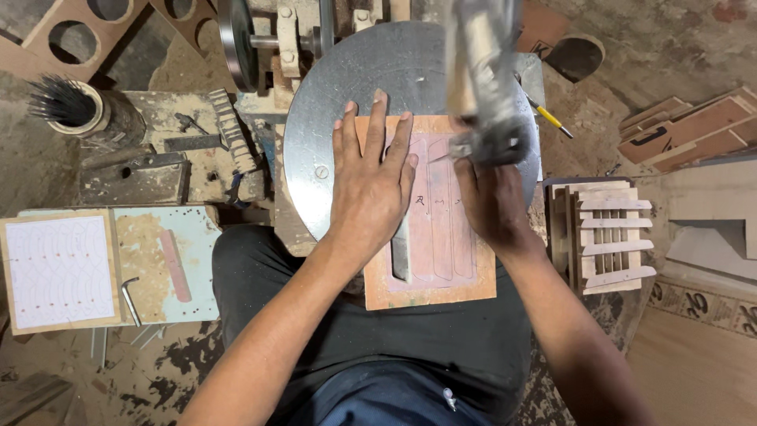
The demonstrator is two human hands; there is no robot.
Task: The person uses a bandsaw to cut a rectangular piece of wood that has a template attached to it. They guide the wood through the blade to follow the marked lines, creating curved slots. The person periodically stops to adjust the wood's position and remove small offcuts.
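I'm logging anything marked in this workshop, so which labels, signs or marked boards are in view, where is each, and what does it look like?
Marked board: under both hands on the round metal table; rectangular, pinkish brown, pencilled outlines and small marks.
Pattern sheet: far left; white, wavy lines, wood-framed.
Stacked boards: upper right; brown, one dark mark.

Round metal table (315,134) is mostly taken: wooden board (430,280) covers its middle and near side, left hand (372,185) flat on the board's left half, right hand (490,201) on its right edge. Blurred machine head (482,79) hangs right above the board's far right corner, blocking that side from above. Bare metal arc open on the far left of the table. Behind it, wheel and shaft (236,39) close off the back. Left bench crowded with a can of rods (67,102) and a patterned panel (59,272); slatted wooden piece (603,233) sits just right of the right wrist.
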